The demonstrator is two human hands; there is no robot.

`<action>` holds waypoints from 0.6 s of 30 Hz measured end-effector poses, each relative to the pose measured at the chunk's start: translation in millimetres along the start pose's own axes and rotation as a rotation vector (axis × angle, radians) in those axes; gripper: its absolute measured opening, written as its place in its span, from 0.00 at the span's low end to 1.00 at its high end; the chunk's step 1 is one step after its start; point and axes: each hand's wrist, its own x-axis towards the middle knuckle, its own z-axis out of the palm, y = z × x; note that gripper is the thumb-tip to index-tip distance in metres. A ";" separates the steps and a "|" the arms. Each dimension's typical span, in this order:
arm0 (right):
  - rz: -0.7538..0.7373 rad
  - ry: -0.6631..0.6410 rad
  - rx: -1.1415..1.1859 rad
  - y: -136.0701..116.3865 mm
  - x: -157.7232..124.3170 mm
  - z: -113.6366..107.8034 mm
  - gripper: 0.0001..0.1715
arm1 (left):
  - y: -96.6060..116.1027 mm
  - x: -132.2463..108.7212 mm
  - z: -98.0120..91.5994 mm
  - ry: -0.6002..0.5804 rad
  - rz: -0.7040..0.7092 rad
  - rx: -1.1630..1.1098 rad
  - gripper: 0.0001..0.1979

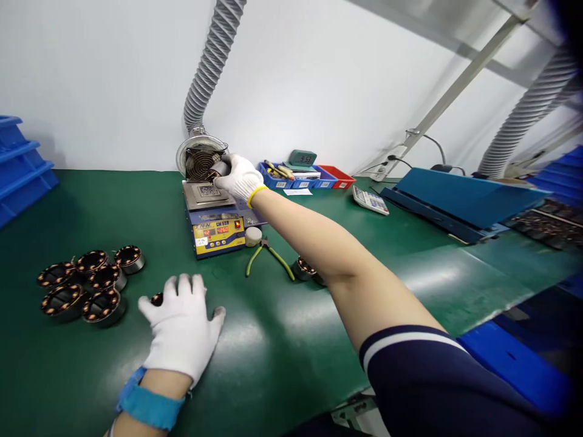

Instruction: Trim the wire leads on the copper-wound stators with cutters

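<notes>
My right hand [240,179], in a white glove with a yellow cuff, reaches forward and grips a silvery ring-shaped motor stator [221,169]. The stator is tilted over a hot solder pot [206,193] with a yellow control panel [219,236] and red digits. My gloved left hand [183,325] rests with fingers spread above another stator [156,298], most of which it hides. Several stators with copper windings [104,306] stand grouped to its left. Green-handled pliers [265,244] lie opened between my hands, beside a small round white piece [253,236].
Behind the pot, a round fume hood [181,159] joins a grey duct [212,60]. Blue bins [279,182], a red bin [337,176], a clock [302,158] and a calculator [370,200] stand farther right. More stators [302,269] sit under my right forearm. Blue crates [22,173] are stacked left.
</notes>
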 end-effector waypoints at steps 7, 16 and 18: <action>-0.028 -0.034 -0.158 -3.3 17.7 19.9 0.27 | 7.7 -4.4 13.4 0.028 0.371 -0.175 0.27; -0.045 -0.083 -0.230 -4.4 20.0 29.0 0.24 | 10.6 -7.4 8.0 0.001 0.222 -0.088 0.30; -0.043 -0.083 -0.233 -4.0 20.7 29.5 0.24 | 10.8 -7.6 7.0 -0.037 0.192 -0.074 0.31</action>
